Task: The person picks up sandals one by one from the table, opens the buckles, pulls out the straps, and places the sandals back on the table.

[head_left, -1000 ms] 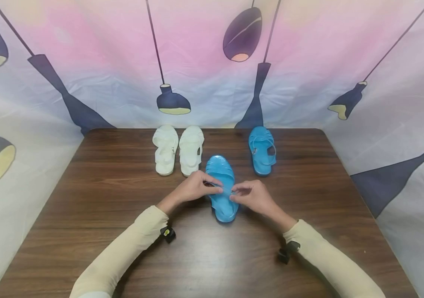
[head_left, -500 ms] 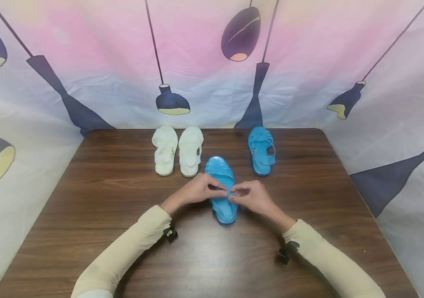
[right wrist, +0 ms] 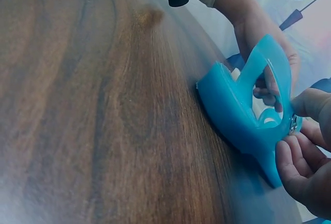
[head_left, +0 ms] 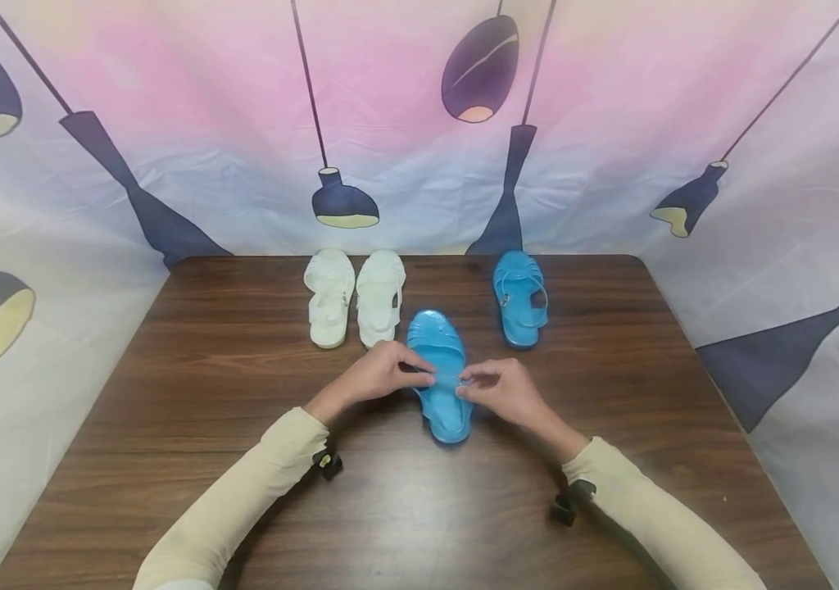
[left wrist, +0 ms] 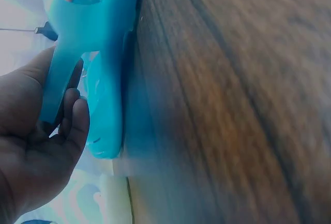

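A blue jelly sandal point(head_left: 437, 329) lies on the table between both hands, toe pointing away. My left hand point(head_left: 381, 371) is at its left side, pinching the ankle strap point(left wrist: 63, 74) between thumb and fingers, as the left wrist view shows. At the sandal's right side, my right hand point(head_left: 505, 390) pinches the small metal buckle point(right wrist: 294, 124) with thumb and fingertips. The strap crosses above the insole from one hand towards the other. Whether its end is in the buckle cannot be told.
A second blue sandal point(head_left: 519, 305) stands at the table's back right. Two white sandals, one left point(head_left: 328, 270) and one right point(head_left: 380, 274), stand side by side at the back, close to my left hand. A printed cloth point(head_left: 405, 147) hangs behind the wooden table point(head_left: 242, 360).
My left hand moved right until its fingertips met the right hand at the buckle, then drew back left, leaving a gap between them. The right hand stays at the buckle.
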The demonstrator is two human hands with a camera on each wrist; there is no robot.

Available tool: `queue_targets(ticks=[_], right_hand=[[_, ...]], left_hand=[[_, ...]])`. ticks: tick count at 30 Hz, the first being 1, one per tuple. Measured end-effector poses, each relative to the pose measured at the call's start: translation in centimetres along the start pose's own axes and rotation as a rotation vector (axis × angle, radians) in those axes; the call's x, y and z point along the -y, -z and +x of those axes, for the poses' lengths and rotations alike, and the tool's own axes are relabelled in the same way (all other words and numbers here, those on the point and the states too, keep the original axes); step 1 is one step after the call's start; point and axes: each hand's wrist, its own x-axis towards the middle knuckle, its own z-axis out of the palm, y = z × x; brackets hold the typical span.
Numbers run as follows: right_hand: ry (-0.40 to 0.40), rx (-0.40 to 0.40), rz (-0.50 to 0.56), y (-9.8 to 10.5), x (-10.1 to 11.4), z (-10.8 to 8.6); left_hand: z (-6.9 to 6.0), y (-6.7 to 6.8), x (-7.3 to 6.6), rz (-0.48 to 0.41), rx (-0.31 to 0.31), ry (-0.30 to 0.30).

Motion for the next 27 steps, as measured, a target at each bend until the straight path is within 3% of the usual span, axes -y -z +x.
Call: queue_targets(ticks=[13,22,27], right_hand=[[-0.023,-0.019,0.019,-0.2,-0.4,-0.2],[-0.037,-0.030,0.046,-0.2,-0.6,-0.4],[-0.057,-0.024,0.066,-0.2,-0.5,-0.3]], left_hand=[[-1.1,0.6,0.1,-0.058,-0.041,0.075],[-1.7,1.6,0.4,-0.071,-0.101,0.052],[-1.2,2.1,0.0,-0.025,-0.122,0.057]])
